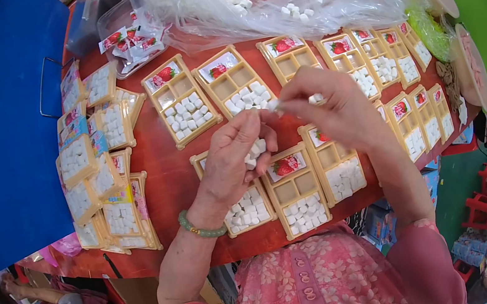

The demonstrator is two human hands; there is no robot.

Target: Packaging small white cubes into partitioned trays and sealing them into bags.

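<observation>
My left hand (226, 154), with a green bead bracelet on its wrist, is curled around several small white marshmallows (254, 153). Its thumb and forefinger meet near one white marshmallow (274, 106), which the pinched fingertips of my right hand (330, 101) touch; motion blurs them slightly. Both hands hover over a tan compartment tray (236, 77) that has a strawberry packet (219, 69) in its top section and marshmallows in its large section. Below my hands stands another such tray (287, 191), its two middle sections bare. My right hand partly covers the trays behind it.
More filled trays (405, 118) stand in two rows to the right. Stacked trays (84, 163) line the left edge of the red table (167, 207). At the back are a clear box of packets (129, 43), a plastic bag (198, 17) with loose marshmallows, and round pink containers (473, 64).
</observation>
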